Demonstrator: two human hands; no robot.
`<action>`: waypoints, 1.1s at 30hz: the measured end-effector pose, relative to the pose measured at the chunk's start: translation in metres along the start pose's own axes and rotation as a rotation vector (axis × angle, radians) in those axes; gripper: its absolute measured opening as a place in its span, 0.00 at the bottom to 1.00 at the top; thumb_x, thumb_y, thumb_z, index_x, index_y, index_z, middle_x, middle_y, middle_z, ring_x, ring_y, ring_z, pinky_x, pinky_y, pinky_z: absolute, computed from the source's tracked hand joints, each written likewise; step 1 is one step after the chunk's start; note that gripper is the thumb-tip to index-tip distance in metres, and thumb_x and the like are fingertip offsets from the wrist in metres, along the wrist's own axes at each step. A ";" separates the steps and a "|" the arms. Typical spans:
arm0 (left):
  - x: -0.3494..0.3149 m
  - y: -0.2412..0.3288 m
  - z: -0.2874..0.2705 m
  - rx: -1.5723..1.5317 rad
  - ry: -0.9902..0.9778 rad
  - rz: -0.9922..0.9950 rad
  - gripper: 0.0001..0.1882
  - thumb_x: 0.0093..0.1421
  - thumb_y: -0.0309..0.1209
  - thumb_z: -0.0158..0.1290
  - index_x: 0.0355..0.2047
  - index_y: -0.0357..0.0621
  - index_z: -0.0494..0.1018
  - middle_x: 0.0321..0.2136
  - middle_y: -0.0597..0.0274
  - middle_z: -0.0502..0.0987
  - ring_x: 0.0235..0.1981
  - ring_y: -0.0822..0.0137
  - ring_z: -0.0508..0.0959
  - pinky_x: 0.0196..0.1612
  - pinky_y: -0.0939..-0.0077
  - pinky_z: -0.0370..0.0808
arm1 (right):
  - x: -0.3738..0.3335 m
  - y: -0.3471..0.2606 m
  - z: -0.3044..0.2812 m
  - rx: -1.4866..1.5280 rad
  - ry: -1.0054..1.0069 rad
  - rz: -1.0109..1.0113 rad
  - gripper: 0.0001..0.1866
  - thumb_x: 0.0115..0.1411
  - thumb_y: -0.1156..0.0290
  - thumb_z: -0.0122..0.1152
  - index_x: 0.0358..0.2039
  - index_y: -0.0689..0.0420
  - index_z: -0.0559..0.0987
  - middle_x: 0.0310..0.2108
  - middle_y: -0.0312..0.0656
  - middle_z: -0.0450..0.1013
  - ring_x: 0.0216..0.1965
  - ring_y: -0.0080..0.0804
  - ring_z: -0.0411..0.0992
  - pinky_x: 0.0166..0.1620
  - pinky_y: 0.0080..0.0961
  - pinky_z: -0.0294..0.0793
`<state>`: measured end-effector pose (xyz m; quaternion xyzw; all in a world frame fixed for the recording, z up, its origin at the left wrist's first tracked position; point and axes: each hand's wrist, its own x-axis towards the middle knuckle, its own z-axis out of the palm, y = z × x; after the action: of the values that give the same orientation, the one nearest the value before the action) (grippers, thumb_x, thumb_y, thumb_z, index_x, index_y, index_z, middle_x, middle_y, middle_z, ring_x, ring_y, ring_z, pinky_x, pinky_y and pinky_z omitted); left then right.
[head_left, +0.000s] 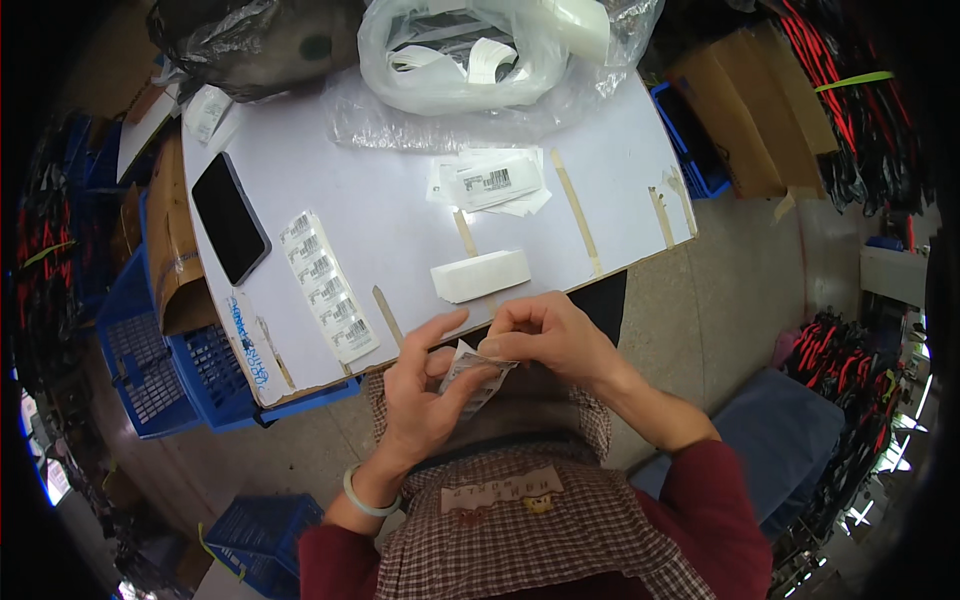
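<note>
The labels (pixel 486 393) should be light, bendy and easily creased, probably best held by their margins; they sit just off the counter's (pixel 375 190) near edge, above the lap, the left hand's (pixel 415 388) grip closed on them with the thumb across the front, while the right hand's (pixel 550 338) fingertips gather at their upper edge, whether pinching them I cannot tell. They look white with small dark print, bent and tilted, partly hidden by the fingers.

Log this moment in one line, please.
left grip: holding white, black-printed paper labels; right grip: at labels' upper edge; white tabletop: black rectangular phone
</note>
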<state>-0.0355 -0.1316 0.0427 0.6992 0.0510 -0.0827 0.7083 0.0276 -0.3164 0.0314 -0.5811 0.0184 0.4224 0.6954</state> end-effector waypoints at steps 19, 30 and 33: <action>0.057 -0.001 -0.035 0.149 -0.119 -0.341 0.11 0.65 0.29 0.53 0.35 0.30 0.75 0.24 0.56 0.80 0.23 0.72 0.79 0.27 0.81 0.77 | 0.012 -0.028 -0.011 -0.191 0.340 -0.204 0.05 0.59 0.75 0.62 0.29 0.63 0.76 0.23 0.36 0.76 0.23 0.15 0.69 0.28 0.14 0.68; 0.072 -0.006 -0.027 0.476 -0.093 -0.271 0.14 0.59 0.33 0.59 0.22 0.33 0.77 0.15 0.64 0.76 0.17 0.80 0.71 0.20 0.83 0.66 | 0.018 -0.023 -0.015 -0.332 0.362 -0.143 0.05 0.57 0.76 0.64 0.32 0.64 0.76 0.24 0.40 0.76 0.23 0.19 0.70 0.26 0.18 0.68; 0.068 -0.001 -0.025 0.414 -0.067 -0.307 0.12 0.57 0.32 0.61 0.24 0.34 0.77 0.14 0.64 0.75 0.17 0.80 0.72 0.19 0.83 0.65 | 0.007 -0.037 -0.016 -0.756 0.392 -0.533 0.15 0.53 0.79 0.66 0.41 0.63 0.76 0.36 0.47 0.77 0.35 0.34 0.76 0.36 0.27 0.74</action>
<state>0.0321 -0.1101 0.0283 0.8102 0.1148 -0.2210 0.5306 0.0625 -0.3247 0.0522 -0.8453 -0.1549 0.0901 0.5034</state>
